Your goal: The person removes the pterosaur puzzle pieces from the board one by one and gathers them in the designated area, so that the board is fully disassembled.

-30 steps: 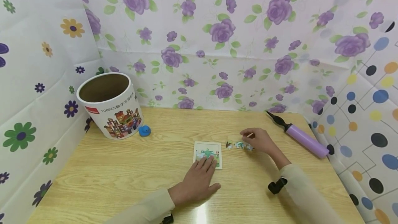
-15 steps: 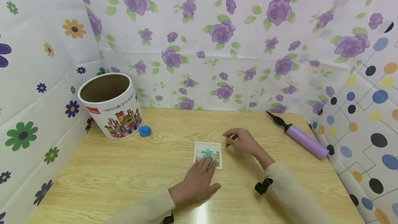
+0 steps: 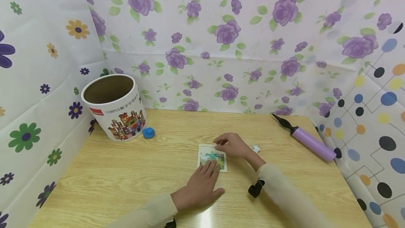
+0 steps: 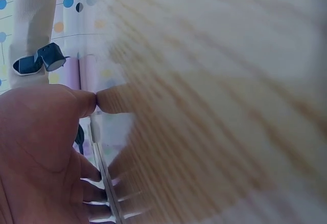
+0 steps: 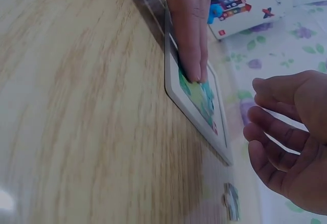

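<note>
A small white-framed puzzle board with a green picture lies on the wooden table. My left hand rests flat, its fingers pressing the board's near edge. My right hand hovers at the board's far right corner, with its fingers curled. Whether they pinch a piece does not show. One loose puzzle piece lies on the table just right of that hand. The left wrist view shows only my palm and blurred table.
A round cardboard tub, open at the top, stands at the back left with a small blue object beside it. A purple hand pump lies at the back right. Floral and dotted sheets wall in the table.
My right hand has moved left from the loose pieces to the board's far right corner. The left hand has stayed on the board.
</note>
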Available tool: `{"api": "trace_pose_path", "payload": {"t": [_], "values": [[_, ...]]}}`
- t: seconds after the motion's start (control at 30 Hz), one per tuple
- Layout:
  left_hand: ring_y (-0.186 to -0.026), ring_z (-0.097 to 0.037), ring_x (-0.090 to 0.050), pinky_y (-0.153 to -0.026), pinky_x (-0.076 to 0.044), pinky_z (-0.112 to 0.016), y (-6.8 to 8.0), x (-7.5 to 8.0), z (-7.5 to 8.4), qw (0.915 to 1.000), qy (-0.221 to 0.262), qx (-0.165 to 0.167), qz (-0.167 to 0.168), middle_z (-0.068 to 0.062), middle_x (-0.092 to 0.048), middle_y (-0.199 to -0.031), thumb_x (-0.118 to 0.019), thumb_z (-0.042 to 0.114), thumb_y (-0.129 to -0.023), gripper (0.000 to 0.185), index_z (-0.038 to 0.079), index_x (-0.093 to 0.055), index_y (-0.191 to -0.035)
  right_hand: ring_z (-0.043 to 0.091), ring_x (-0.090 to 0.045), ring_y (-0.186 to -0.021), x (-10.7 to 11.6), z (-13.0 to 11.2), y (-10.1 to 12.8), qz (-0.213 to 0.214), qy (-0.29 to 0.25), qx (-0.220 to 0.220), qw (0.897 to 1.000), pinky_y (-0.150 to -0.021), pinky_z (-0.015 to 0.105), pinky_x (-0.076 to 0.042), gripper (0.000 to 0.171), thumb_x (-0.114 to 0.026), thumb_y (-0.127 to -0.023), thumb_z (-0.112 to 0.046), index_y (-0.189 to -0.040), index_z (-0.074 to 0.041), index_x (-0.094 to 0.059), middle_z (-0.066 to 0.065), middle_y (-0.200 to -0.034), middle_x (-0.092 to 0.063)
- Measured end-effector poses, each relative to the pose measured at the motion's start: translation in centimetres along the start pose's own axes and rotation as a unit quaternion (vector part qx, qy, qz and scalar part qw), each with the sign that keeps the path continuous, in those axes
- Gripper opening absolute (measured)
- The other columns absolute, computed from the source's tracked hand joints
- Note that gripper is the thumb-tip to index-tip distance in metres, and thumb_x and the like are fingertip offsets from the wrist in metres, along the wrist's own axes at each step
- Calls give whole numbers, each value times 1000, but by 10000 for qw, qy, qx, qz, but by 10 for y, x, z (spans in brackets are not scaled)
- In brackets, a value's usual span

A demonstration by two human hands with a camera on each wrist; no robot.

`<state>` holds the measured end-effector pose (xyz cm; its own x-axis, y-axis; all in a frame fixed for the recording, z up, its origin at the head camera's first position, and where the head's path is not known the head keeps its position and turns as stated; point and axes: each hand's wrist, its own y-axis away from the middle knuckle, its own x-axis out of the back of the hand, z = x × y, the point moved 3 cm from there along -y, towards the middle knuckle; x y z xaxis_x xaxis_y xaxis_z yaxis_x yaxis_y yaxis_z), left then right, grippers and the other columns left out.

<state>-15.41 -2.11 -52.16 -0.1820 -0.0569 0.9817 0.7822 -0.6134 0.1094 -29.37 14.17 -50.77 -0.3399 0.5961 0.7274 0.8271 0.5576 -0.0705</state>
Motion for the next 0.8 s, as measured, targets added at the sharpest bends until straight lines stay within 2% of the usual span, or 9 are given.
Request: {"api": "trace_pose_path", "payload": {"t": [0.27, 0.47, 0.8], "values": [[-154, -34, -24, -118, -32, -51, 1, 0, -1, 9999, 1, -123, 104, -19, -24, -167, -42, 57, -105, 79, 1, -31, -159, 13, -68, -95, -16, -10, -10, -283, -105, 63, 9995, -83, 37, -57, 24, -71, -98, -25, -117, -13, -78, -1, -111, -74], [-155, -33, -24, -118, -32, -50, 2, 2, -1, 9999, -18, -130, 61, -19, -25, -167, -42, 57, -105, 79, 1, -31, -160, 11, -67, -95, -27, -13, -17, -282, -36, 166, 9995, -82, 33, -56, 21, -72, -97, -26, -113, -15, -80, -2, -111, -74], [-156, -32, -20, -120, -30, -50, 4, 4, 0, 9999, 112, -34, -53, -18, -22, -168, -42, 57, -105, 79, 2, -29, -160, 7, -60, -81, -38, -20, -21, -446, 238, 256, 9984, -71, 28, -52, 15, -74, -96, -22, -107, -15, -82, -6, -97, -70]]}}
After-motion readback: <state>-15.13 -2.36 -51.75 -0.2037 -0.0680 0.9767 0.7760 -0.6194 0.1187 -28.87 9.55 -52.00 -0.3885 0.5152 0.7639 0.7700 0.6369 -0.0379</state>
